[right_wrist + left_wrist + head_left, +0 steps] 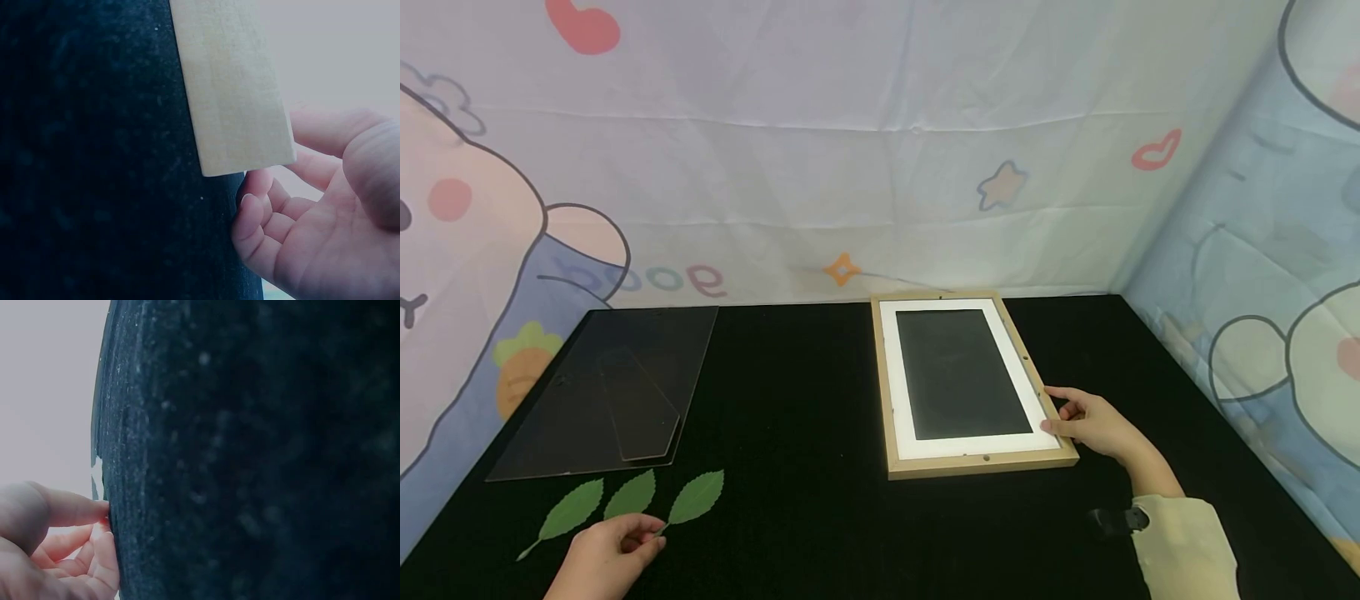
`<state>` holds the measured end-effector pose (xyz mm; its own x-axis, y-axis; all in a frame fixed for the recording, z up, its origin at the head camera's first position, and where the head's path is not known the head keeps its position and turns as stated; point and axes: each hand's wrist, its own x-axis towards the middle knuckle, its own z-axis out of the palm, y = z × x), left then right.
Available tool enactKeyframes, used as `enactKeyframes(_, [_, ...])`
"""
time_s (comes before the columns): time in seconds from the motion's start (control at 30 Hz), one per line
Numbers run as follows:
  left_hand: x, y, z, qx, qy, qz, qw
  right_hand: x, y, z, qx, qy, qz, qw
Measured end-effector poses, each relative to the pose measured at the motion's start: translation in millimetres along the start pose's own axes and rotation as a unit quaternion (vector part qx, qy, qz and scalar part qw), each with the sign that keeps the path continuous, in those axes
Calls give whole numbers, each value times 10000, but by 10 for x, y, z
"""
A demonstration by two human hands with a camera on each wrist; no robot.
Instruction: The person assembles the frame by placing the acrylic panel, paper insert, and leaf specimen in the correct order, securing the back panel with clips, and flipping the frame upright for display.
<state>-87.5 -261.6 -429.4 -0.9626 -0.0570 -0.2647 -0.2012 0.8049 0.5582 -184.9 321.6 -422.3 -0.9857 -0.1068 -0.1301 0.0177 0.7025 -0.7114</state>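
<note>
In the head view my left hand [606,554] pinches the stem of a green leaf [696,498] between thumb and fingertips, low at the left. Two more leaves lie beside it: one leaf [572,508] on the left with its stem showing, and a middle leaf [631,493] partly hidden behind my hand. At the right, my right hand [1086,421] grips the right side of a light wooden picture frame [981,461], thumb over the rim near the front corner. The frame lies flat, with a white mat [891,375] around a dark center. The right wrist view shows the frame's wooden edge [234,94].
A dark backing board [572,367] with a folded stand lies at the left, behind the leaves. Black cloth [797,400] covers the table. Printed fabric walls [820,167] rise behind and at both sides.
</note>
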Motion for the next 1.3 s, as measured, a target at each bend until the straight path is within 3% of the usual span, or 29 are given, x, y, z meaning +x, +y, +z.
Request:
enactKeyframes(0.43, [9,-6,-21,44,-58,19,10000,-5,-11,0,-17,10,65,10000])
enactKeyframes(0.7, [-15,165,-109,-28,49,70,10000,8,4,3,-11,27,93,10000])
enactKeyframes(1.07, [-55,531,-156,-117,621,769,9950,16,13,4,42,15,58,10000])
enactKeyframes(1.3, [20,785,-83,-462,736,1330,9873,9,-2,4,36,20,131,9999])
